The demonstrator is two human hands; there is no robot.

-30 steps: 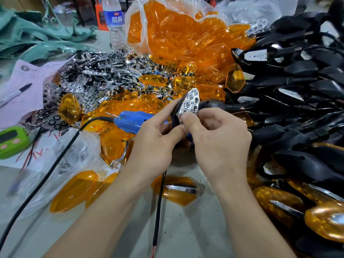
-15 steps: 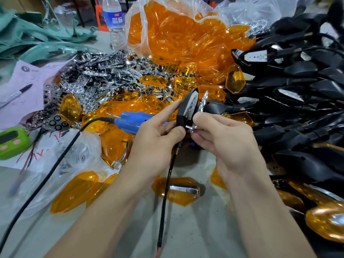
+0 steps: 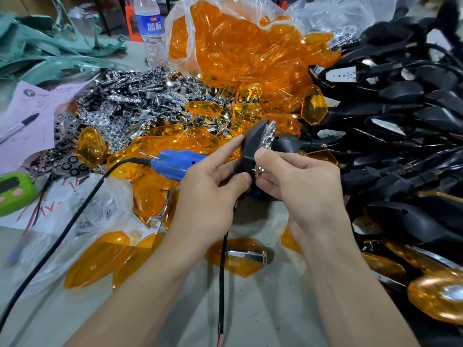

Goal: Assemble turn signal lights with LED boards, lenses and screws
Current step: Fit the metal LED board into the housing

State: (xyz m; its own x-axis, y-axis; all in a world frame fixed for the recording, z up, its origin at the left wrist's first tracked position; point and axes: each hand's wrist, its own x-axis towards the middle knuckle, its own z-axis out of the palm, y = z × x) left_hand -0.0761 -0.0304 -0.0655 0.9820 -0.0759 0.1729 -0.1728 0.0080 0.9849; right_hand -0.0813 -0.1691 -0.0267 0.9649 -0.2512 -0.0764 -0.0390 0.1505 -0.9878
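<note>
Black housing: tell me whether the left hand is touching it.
Touching. The head view shows the left hand holding the black housing: its index fingertip lies against the housing's upper back edge and its thumb presses on the lower end.

Left grip (image 3: 208, 196), right grip (image 3: 303, 189) — both bare.

Left hand (image 3: 213, 196) and right hand (image 3: 303, 189) meet, pinching.

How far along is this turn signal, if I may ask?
Done: lensed lights lie at right. In hand: left hand holds a black housing; right hand pinches the chrome reflector beside it. Left: an amber lens, then screwing; the blue screwdriver lies untouched.
</note>
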